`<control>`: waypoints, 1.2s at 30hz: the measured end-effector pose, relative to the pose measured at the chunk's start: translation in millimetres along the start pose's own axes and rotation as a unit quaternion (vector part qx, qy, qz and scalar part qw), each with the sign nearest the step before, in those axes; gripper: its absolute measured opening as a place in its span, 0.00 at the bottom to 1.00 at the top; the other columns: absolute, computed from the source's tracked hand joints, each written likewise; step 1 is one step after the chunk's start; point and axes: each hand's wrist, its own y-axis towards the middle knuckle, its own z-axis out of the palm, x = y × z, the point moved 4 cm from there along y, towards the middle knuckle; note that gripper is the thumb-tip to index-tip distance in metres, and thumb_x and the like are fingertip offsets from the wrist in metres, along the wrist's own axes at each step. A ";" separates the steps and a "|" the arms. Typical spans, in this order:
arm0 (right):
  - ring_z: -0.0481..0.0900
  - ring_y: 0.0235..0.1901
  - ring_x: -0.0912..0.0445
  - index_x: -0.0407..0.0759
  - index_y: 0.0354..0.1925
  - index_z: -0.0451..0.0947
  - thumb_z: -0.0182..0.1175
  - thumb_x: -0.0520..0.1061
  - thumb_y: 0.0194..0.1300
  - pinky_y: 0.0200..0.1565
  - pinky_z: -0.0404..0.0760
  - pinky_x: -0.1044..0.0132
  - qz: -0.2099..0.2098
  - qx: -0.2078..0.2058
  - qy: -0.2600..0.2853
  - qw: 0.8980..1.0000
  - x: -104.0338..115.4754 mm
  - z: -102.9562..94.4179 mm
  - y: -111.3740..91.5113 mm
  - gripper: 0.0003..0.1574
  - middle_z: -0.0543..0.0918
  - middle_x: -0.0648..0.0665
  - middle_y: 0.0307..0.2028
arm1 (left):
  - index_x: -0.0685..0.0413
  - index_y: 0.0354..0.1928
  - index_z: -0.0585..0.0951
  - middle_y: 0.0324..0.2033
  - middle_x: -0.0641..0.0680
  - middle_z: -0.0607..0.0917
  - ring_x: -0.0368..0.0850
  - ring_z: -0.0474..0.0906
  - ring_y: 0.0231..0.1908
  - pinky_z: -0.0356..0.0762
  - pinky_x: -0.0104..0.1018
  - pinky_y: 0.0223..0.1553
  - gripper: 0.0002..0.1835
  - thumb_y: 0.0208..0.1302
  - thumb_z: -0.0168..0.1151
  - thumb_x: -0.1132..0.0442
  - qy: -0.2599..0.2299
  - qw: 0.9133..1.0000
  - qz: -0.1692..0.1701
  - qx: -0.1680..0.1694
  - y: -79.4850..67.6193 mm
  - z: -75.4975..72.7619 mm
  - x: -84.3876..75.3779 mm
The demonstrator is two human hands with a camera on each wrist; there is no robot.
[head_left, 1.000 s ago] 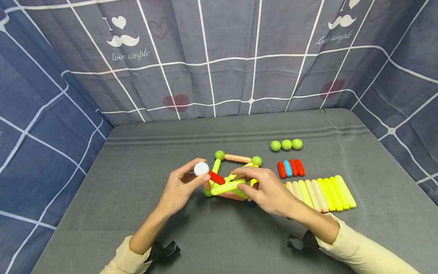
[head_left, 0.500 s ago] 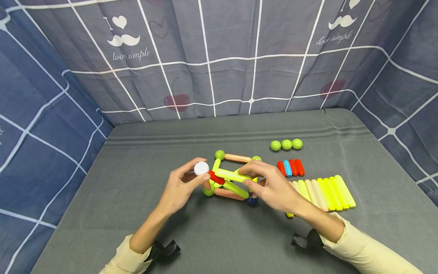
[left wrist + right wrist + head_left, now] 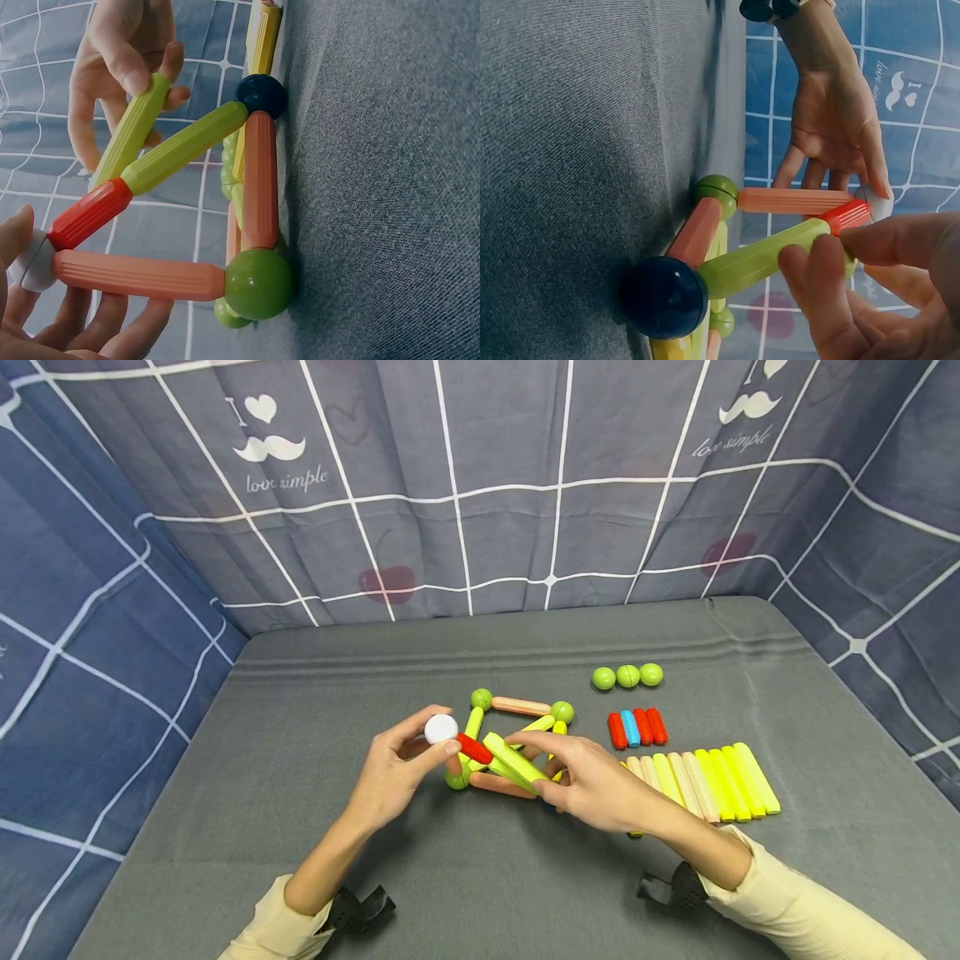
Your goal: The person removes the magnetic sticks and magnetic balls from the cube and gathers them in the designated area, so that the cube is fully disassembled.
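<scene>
My left hand (image 3: 390, 768) grips a white ball (image 3: 441, 728) between thumb and fingers, raised above the table. Joined to that ball are a short red rod (image 3: 91, 212) and an orange rod (image 3: 142, 276), which runs down to a green ball (image 3: 259, 285). From the red rod's far end, a lime rod (image 3: 186, 148) slopes to a navy ball (image 3: 664, 298) on the table. My right hand (image 3: 592, 781) pinches another lime rod (image 3: 133, 127), tilted beside the sloping one. Whether its far end touches the red rod, I cannot tell.
Around the frame's base lie more green balls (image 3: 482, 699) and a peach rod (image 3: 521, 706). To the right are a row of yellow and peach rods (image 3: 723, 785), short red rods (image 3: 657, 727) with a blue one (image 3: 631, 729), and green balls (image 3: 627, 677) behind.
The lime rod in my right hand swings from nearly level across the red rod to a slant down to the right. My left hand and the white ball stay put.
</scene>
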 end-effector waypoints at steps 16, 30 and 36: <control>0.85 0.27 0.46 0.66 0.71 0.60 0.57 0.29 0.62 0.25 0.82 0.54 0.076 -0.009 0.077 0.994 -11.2 -17.7 -21.0 0.48 0.72 0.40 0.49 | 0.50 0.59 0.79 0.45 0.55 0.84 0.50 0.84 0.41 0.77 0.40 0.43 0.21 0.64 0.69 0.64 -0.002 1.000 0.005 0.002 -1.0 -0.1 0.3; 0.80 0.31 0.61 0.49 0.66 0.69 0.66 0.36 0.64 0.29 0.77 0.64 0.063 -0.118 -0.136 0.982 -50.4 -85.9 -81.4 0.35 0.81 0.49 0.35 | 0.50 0.59 0.80 0.45 0.54 0.85 0.50 0.84 0.41 0.76 0.40 0.42 0.21 0.63 0.69 0.64 -0.002 1.000 0.007 -0.001 -0.6 1.3 1.1; 0.77 0.25 0.60 0.42 0.68 0.66 0.62 0.36 0.67 0.21 0.75 0.64 0.163 -0.123 -0.169 0.964 -81.0 -129.6 -122.5 0.33 0.78 0.39 0.42 | 0.50 0.59 0.80 0.45 0.54 0.85 0.50 0.84 0.41 0.77 0.39 0.42 0.21 0.63 0.69 0.63 0.002 1.000 -0.001 -0.005 -1.2 1.0 0.9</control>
